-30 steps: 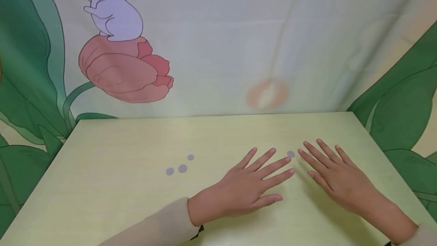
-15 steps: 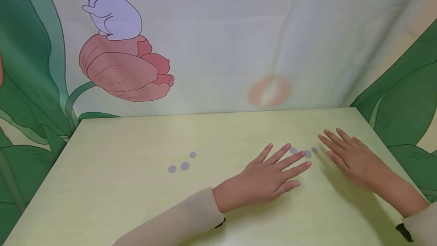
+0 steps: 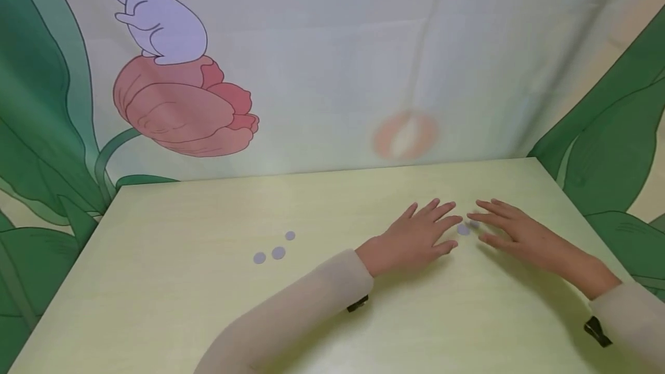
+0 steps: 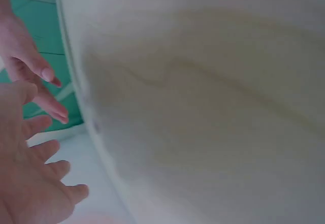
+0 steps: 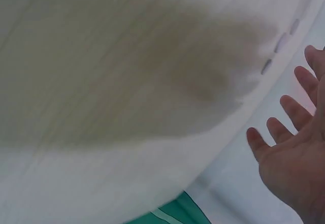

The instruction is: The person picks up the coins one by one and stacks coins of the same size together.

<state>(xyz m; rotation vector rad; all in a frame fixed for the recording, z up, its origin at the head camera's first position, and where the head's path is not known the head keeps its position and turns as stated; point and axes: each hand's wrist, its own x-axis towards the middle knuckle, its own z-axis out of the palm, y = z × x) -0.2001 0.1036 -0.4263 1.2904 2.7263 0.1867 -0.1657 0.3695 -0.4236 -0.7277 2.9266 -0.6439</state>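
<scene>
Both hands hover over the right half of the pale table, palms down, fingers spread and holding nothing. My left hand [image 3: 415, 241] reaches in from the left, its fingertips beside a flat silvery coin [image 3: 463, 229]. Just beyond is a smaller coin [image 3: 474, 224], close to the fingers of my right hand [image 3: 525, 238], which points left toward the other hand. In the right wrist view three coins show in a row, the middle coin [image 5: 281, 42] among them; from the head one is hidden by the left hand. The left wrist view has the left palm [image 4: 30, 183] with loosely bent fingers.
Left of the hands, three more coins lie on the table: a middle coin [image 3: 278, 253], a left coin [image 3: 259, 258] and a smaller far coin [image 3: 290, 235]. A printed curtain [image 3: 312, 74] hangs behind the table's back edge [image 3: 332, 171].
My left hand has moved right and away from me, now covering one coin of the right group. My right hand shifted right, then came back left toward the coins.
</scene>
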